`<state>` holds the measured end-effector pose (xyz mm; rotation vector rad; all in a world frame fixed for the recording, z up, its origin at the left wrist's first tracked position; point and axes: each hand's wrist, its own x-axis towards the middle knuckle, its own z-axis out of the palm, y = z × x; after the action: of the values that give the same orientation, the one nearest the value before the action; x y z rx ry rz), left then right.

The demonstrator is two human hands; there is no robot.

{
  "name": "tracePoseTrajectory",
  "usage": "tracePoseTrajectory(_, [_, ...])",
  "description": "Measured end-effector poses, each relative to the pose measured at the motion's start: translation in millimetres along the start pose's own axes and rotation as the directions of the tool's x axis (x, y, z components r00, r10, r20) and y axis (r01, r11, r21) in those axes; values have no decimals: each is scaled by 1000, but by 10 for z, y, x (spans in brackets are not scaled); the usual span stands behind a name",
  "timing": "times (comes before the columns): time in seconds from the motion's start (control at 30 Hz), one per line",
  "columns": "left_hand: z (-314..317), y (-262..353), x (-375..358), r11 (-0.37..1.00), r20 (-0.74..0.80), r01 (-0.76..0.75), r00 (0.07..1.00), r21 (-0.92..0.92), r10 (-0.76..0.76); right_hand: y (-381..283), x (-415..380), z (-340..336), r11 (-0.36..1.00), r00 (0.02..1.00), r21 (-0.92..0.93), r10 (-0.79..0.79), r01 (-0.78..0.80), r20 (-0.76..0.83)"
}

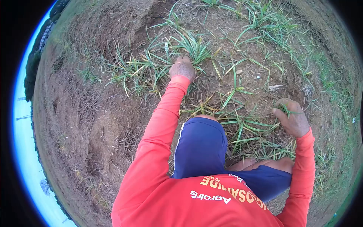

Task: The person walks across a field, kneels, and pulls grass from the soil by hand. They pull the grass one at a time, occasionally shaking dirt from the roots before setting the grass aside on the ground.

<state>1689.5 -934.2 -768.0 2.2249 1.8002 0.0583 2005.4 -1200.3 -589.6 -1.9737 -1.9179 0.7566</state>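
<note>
My left hand [182, 69] reaches forward to the base of a green grass tuft [194, 48]. Its fingers are curled in among the lower blades, and their tips are hidden. Long blades fan out around that hand, some of them yellowed. Off to the right, my right hand [294, 120] is raised a little above the soil, bent at the wrist, with its fingers closed. A few short grass blades [284, 109] stick out between its thumb and fingers.
Loose grass blades [245, 130] lie between my knees and my right hand. Another grass clump [270, 22] grows at the upper right. A pale chip [275, 87] and small stones rest on the brown soil [249, 77]. Dry sloping ground [75, 113] stretches left.
</note>
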Motion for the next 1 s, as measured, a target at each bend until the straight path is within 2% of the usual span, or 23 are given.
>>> tracePoseTrajectory(0.03, [63,-22,58,1000,18,15,1000,20,-15,87,15,67,999,1000,34,2,-2,-14])
tracePoseTrajectory(0.07, [-143,88,12,995,106,98,989,28,-100,205,11,151,998,999,65,13,-11,-29])
tracePoseTrajectory(0.1, [-136,76,60,997,159,69,985,-18,-65,288,-54,209,995,998,97,40,-36,-41])
tracePoseTrajectory(0.13, [-105,-17,145,997,216,36,976,-67,-21,355,-65,195,986,988,83,143,-147,55])
tracePoseTrajectory(0.2, [-93,-231,303,980,266,1,963,-197,52,516,-91,248,991,992,42,124,-125,23])
tracePoseTrajectory(0.3, [-78,-415,422,962,347,49,937,-269,49,597,-62,233,990,992,59,126,-128,27])
tracePoseTrajectory(0.33, [31,-518,558,974,360,-9,928,-225,92,606,-69,233,988,991,75,134,-136,24])
tracePoseTrajectory(0.43, [88,-558,646,905,413,-426,826,9,385,676,-121,201,979,982,85,181,-185,52])
tracePoseTrajectory(0.47, [-173,-277,352,983,322,-149,930,-105,175,683,-138,211,976,979,85,193,-199,72])
tracePoseTrajectory(0.57, [46,-342,455,992,274,-95,955,-88,116,786,-202,215,966,967,90,232,-242,105])
tracePoseTrajectory(0.6, [83,-320,495,958,222,-274,943,91,248,786,-229,207,972,972,57,224,-228,74])
tracePoseTrajectory(0.7, [22,-283,447,986,173,-153,972,-65,162,862,-255,191,970,967,42,237,-241,88])
tracePoseTrajectory(0.73, [18,-339,444,977,131,-123,980,-174,147,851,-283,170,955,958,90,274,-281,90])
tracePoseTrajectory(0.83, [-473,-327,359,851,182,74,983,-521,25,944,-301,184,957,956,50,282,-286,82])
tracePoseTrajectory(0.87, [-680,-241,285,837,187,83,982,-541,23,904,-270,147,939,938,84,321,-333,131])
tracePoseTrajectory(0.93, [-1120,-35,118,807,182,91,983,-583,21,960,-246,190,958,958,65,274,-279,81])
tracePoseTrajectory(1.0, [-1371,108,-19,687,198,69,974,-724,110,974,-209,203,971,974,79,222,-225,49])
